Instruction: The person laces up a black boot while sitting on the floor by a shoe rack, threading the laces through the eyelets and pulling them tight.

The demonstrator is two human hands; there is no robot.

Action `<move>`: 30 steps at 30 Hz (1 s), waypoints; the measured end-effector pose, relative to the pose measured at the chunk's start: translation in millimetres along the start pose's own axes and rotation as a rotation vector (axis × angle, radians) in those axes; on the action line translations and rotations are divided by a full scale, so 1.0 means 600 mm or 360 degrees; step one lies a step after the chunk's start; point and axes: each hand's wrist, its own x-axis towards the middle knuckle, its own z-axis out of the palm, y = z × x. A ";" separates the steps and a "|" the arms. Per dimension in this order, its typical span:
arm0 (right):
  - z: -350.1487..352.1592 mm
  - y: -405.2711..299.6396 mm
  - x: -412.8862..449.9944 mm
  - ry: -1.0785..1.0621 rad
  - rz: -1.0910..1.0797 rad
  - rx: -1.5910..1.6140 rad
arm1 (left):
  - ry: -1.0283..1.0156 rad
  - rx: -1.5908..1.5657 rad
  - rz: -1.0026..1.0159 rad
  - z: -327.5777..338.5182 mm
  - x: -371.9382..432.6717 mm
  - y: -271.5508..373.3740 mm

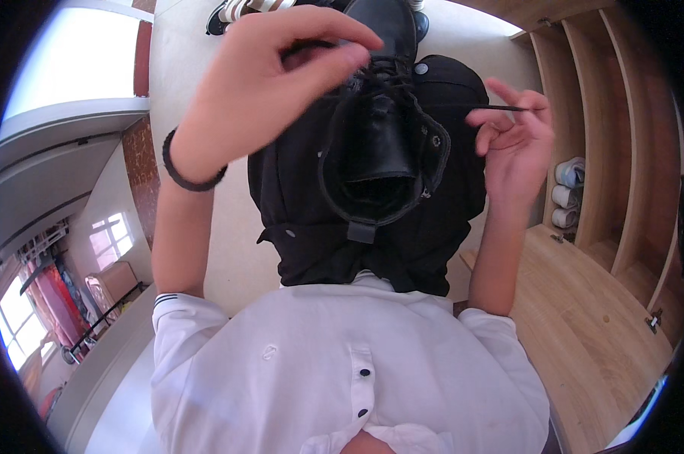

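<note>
A black leather lace-up boot [384, 136] rests between the black-trousered legs, its opening towards me and its tongue standing up in the middle. Black laces [384, 74] cross over its front, and metal eyelets show on the right flap. My left hand [268, 85] is above the boot's left side, thumb and forefinger pinched near the laces; a dark strand shows inside its curl. To the right of the boot, my right hand [518, 130] has a lace end [492, 106] between its fingers. That lace runs taut and nearly level back to the boot.
On the right stands a wooden cabinet [574, 113] with shelves, its door [591, 329] swung open beside me. Pale shoes [566, 196] sit on one shelf. More footwear [234, 11] lies on the light floor [228, 238] beyond the boot. A grey frame [63, 153] is at left.
</note>
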 end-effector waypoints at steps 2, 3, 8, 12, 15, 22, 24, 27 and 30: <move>-0.018 -0.004 0.011 0.0248 0.0058 0.0597 | 0.0065 -0.0089 -0.0004 -0.008 -0.007 -0.027; -0.036 -0.001 0.016 0.0241 0.0063 0.0599 | 0.0086 -0.0005 0.0034 -0.016 -0.012 -0.042; -0.178 0.036 0.037 0.0096 0.0152 0.1233 | 0.0069 0.0103 0.0004 -0.018 -0.024 -0.098; -0.244 0.068 0.024 0.0260 0.0009 0.0927 | 0.0187 0.0195 0.0199 0.003 -0.027 -0.096; -0.265 0.089 0.011 0.0494 -0.0043 0.0655 | 0.0233 0.0195 0.0170 0.010 -0.041 -0.059; -0.306 0.126 -0.016 0.0905 0.0009 0.0202 | 0.0189 0.0691 0.0166 0.033 -0.074 -0.061; -0.320 0.136 -0.023 0.0977 -0.0046 0.0088 | 0.0172 0.0764 0.0171 0.032 -0.079 -0.066; -0.356 0.146 -0.031 0.0813 -0.0077 -0.0318 | 0.0355 0.0530 0.0119 0.026 -0.079 -0.080; -0.377 0.141 -0.039 0.0879 -0.0084 -0.0639 | 0.0440 0.0490 -0.0013 0.020 -0.089 -0.087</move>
